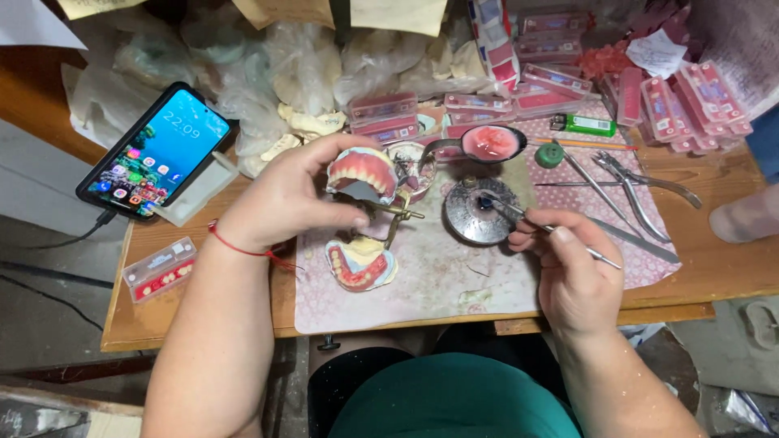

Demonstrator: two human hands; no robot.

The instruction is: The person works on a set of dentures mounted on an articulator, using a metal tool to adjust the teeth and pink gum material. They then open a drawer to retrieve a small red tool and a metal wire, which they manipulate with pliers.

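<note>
A cluttered wooden bench (203, 312) seen from the head camera, with a pink patterned mat (422, 284) across its middle and clear bags of plaster casts (300, 65) heaped along the back.

The left hand (284, 199) is closed around an upper denture model (363, 173) with pink gums and white teeth, fingers curled over its top and thumb pressed beneath, holding it raised on the hinged brass articulator (393, 215). The lower model (359, 265) lies on the mat just below that hand.

The right hand (572, 276) pinches a thin metal tool (540, 227) between thumb and fingers; its tip reaches a round metal dish (479, 212) just left of the hand.

Behind the dish sits a spoon (489, 143) holding pink wax. Pliers (641, 191) and a green lighter (586, 125) lie to the right, boxes of teeth (682, 105) beyond them. A lit phone (154, 152) leans at far left, a small teeth box (161, 269) near the bench edge.
</note>
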